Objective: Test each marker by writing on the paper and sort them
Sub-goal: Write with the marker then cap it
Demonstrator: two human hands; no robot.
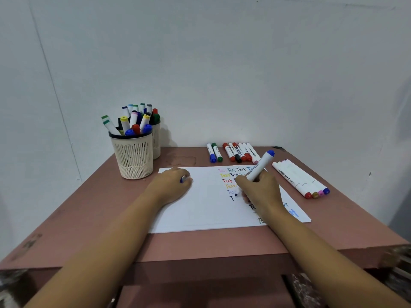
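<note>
Pink-brown table (pixel 89 218) against white wall (pixel 222 63); right hand (pixel 262 192) grips blue marker (pixel 260 166), tip on paper (pixel 200 207); left hand (pixel 171 183) curled round blue cap (pixel 182 179).

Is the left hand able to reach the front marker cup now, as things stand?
Probably yes. The left hand rests on the paper near the front cup, nothing between them; yet it seems to pinch a small blue cap.

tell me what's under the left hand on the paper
The left hand rests on the white paper, and a small blue piece, probably a marker cap, peeks out at its fingers. The hand covers the rest of it.
</note>
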